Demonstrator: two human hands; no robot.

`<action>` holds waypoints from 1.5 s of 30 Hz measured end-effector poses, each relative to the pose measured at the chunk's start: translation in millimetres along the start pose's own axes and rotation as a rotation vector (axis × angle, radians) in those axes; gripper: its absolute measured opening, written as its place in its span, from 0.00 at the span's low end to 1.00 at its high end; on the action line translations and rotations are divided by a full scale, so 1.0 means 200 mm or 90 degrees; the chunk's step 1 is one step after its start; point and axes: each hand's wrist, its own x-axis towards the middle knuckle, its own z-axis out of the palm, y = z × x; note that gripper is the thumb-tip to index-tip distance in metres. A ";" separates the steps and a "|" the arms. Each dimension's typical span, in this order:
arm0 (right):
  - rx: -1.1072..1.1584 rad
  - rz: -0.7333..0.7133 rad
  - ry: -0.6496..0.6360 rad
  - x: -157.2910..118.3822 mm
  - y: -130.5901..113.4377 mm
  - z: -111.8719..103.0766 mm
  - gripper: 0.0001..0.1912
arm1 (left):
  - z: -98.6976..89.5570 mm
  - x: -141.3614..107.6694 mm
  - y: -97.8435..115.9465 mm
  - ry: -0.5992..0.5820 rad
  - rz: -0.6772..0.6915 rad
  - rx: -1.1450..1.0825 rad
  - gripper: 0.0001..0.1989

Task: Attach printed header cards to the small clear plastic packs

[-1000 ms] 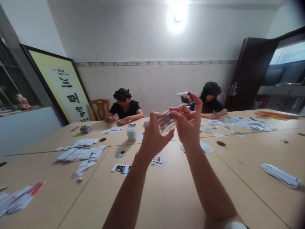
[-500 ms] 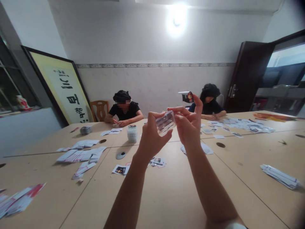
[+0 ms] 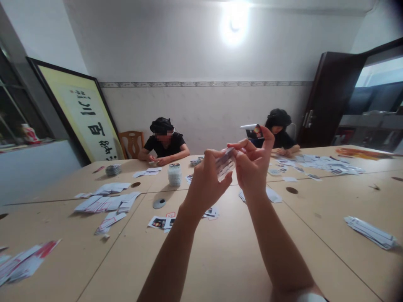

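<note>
Up in front of me, my left hand point(image 3: 204, 184) grips a small clear plastic box point(image 3: 224, 168), fingers over its top and thumb below. My right hand point(image 3: 254, 165) pinches the box's right edge between thumb and fingers. A curled black-and-white sticker point(image 3: 256, 133) with a small coloured picture clings to a raised fingertip of that hand, apart from the box. Beneath my forearms lie printed stickers point(image 3: 157, 222) on the table, partly covered by my left arm.
A stack of clear boxes point(image 3: 174, 175) stands mid-table, near a round grey grommet point(image 3: 159, 203). Paper strips point(image 3: 107, 204) are spread at left, and a paper bundle point(image 3: 370, 232) lies at right. Two people point(image 3: 163, 144) sit across the table, with scattered papers point(image 3: 327, 164) by the right one.
Both hands have shifted slightly right with the box, which is tilted more and more covered by the fingers. The sticker on the right fingertip moved right and a little down.
</note>
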 end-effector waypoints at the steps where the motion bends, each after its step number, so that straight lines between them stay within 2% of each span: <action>1: -0.003 -0.006 0.003 0.00 0.00 0.00 0.36 | 0.00 0.00 0.00 -0.003 -0.007 -0.007 0.29; 9: -0.003 0.016 -0.043 0.00 -0.04 0.00 0.38 | -0.02 0.02 0.01 -0.002 -0.029 -0.080 0.29; 19: -0.014 0.020 -0.014 0.00 -0.03 -0.01 0.32 | -0.02 0.01 0.03 -0.021 -0.023 -0.040 0.27; 26: -0.001 0.030 -0.019 0.01 -0.02 -0.01 0.37 | -0.01 0.01 0.03 -0.008 -0.032 -0.049 0.28; 32: 0.045 0.067 0.013 0.01 -0.04 0.01 0.36 | 0.01 0.01 0.03 0.013 -0.007 -0.067 0.29; 37: 0.040 0.076 0.009 0.01 -0.02 0.01 0.35 | 0.02 0.01 0.02 0.010 -0.015 -0.044 0.28; 42: 0.041 0.054 -0.035 0.02 -0.01 -0.03 0.36 | 0.01 0.01 0.02 0.005 -0.023 -0.048 0.28; 45: -0.032 -0.014 -0.081 0.03 -0.03 -0.04 0.36 | -0.02 0.02 0.04 0.002 -0.042 -0.057 0.29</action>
